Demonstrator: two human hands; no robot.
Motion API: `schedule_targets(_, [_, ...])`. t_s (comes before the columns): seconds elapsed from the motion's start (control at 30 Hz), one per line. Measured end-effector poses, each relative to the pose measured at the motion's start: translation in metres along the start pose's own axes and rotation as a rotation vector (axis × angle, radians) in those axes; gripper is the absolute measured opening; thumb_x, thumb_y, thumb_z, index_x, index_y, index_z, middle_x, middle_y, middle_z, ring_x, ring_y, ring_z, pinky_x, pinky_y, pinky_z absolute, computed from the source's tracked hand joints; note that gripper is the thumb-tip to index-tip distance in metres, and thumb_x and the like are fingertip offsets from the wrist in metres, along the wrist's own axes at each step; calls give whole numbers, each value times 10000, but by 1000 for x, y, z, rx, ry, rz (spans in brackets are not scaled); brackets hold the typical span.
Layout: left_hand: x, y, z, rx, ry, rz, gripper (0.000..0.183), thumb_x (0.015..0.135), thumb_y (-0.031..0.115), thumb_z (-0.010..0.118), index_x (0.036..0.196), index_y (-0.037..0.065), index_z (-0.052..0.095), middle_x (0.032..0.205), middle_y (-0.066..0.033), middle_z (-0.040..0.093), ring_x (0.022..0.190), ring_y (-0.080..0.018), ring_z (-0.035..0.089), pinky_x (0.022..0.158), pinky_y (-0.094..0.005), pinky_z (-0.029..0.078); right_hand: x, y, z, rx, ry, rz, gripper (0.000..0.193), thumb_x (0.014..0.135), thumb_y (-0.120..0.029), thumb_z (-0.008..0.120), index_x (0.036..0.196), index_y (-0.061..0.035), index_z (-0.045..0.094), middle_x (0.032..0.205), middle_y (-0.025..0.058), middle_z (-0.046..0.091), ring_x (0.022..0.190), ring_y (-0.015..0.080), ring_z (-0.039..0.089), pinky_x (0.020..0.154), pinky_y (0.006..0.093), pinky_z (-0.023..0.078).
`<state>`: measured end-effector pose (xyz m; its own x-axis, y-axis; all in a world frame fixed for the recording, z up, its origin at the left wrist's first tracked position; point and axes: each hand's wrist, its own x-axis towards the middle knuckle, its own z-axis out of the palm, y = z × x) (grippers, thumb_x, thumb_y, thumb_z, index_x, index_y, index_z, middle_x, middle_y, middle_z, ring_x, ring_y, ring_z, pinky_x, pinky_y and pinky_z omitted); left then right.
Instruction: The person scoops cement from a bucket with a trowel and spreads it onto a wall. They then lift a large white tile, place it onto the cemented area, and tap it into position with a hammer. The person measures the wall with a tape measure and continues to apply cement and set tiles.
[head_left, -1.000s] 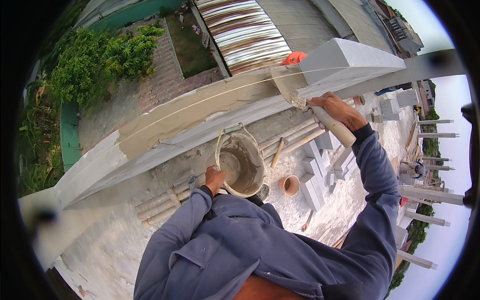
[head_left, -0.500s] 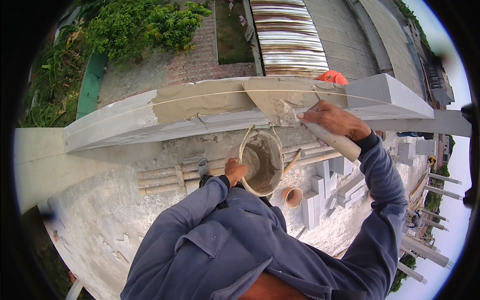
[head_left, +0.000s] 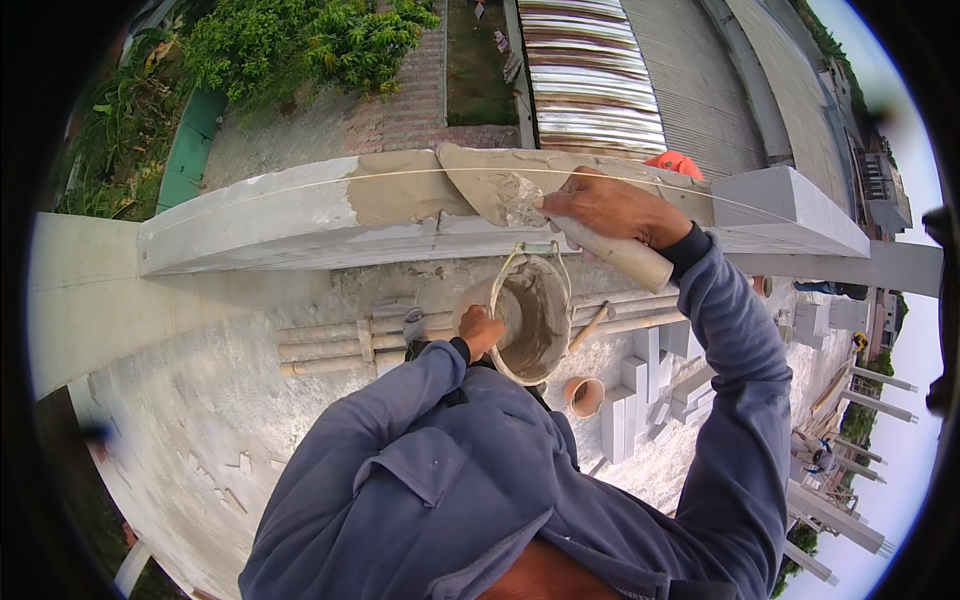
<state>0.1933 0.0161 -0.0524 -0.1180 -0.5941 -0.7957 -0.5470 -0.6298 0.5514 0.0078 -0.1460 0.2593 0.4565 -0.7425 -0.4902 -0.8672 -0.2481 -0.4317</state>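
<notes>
Head view: trowel (head_left: 495, 190) has slid left along the mortared wall (head_left: 300, 205).

You have one trowel (head_left: 495, 190), one mortar bucket (head_left: 535, 315), one small orange pot (head_left: 584, 396) at five o'clock, and two hands at work.

My flat metal trowel (head_left: 492, 190) is caked with wet, rough grey mortar. The grey concrete wall top (head_left: 260, 205) looks matt and smooth. My round grey plastic bucket (head_left: 535, 315) is crusty inside.

Trowel handle (head_left: 620, 252) partly hidden in right hand (head_left: 610, 208).
</notes>
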Motion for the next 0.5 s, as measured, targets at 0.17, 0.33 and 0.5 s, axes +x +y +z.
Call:
schedule_targets(0.17, [9, -18, -8, 80, -48, 59, 383, 774, 181, 686, 1065, -66, 664, 1082, -292, 705, 1035, -431, 702, 896, -452, 558, 1, 27, 0, -263, 145, 32, 245, 965, -146, 524, 1096, -39, 701, 881, 243, 670, 817, 409, 677, 736, 457, 554])
schedule_targets(0.33, [26, -37, -6, -53, -115, 73, 278, 751, 165, 710, 907, -59, 655, 910, -243, 704, 819, -353, 709, 733, -436, 555, -86, 44, 37, 33, 332, 168, 408, 1046, -330, 545, 1062, 52, 687, 829, 288, 617, 705, 346, 605, 702, 463, 500])
schedule_targets(0.5, [30, -42, -2, -138, -113, 116, 239, 728, 119, 712, 851, -71, 637, 822, -227, 681, 720, -326, 692, 661, -429, 544, -139, 52, 121, 425, 692, 609, 559, 1026, -387, 594, 800, 123, 562, 597, 226, 343, 545, 268, 337, 548, 469, 372])
